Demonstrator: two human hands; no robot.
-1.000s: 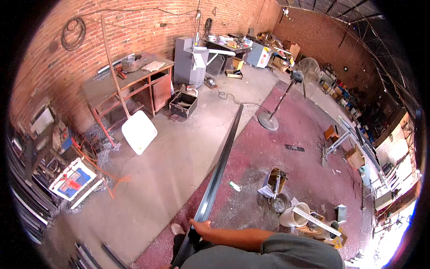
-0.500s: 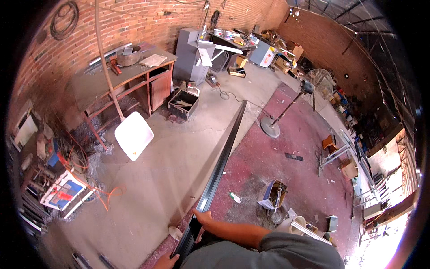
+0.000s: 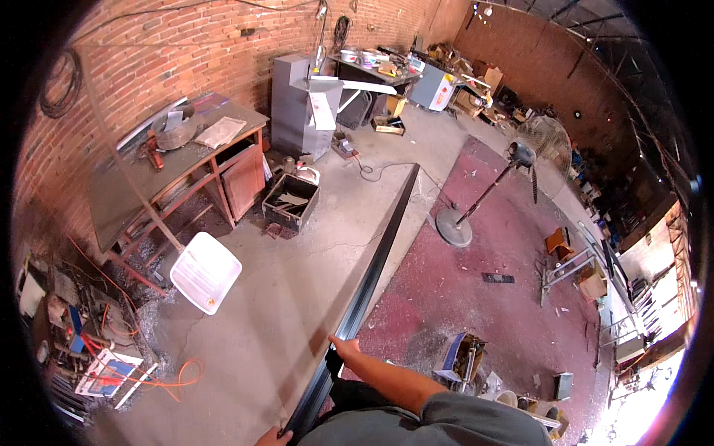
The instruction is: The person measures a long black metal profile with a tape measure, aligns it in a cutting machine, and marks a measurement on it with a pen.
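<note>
A long dark metal profile (image 3: 375, 256) slants away from my body, its far end reaching over the concrete near the red floor area. My right hand (image 3: 343, 348) is closed around it partway along, with the forearm coming in from the right. Lower down, at the picture's bottom edge, my left hand (image 3: 275, 437) grips the same profile near its close end. Only the thumb side of that left hand shows; its other fingers are hidden.
On the left a white square panel on a long pole (image 3: 207, 272) leans by a wooden desk (image 3: 242, 182). A black crate (image 3: 291, 202) stands beyond. A pedestal fan (image 3: 454, 227) and an open box of parts (image 3: 461, 358) are to the right. Orange cord (image 3: 190, 369) lies at lower left.
The view has shifted, and the surroundings on the left appear lower and further left. Both hands keep their hold on the metal profile, whose far end now lies slightly further right in view.
</note>
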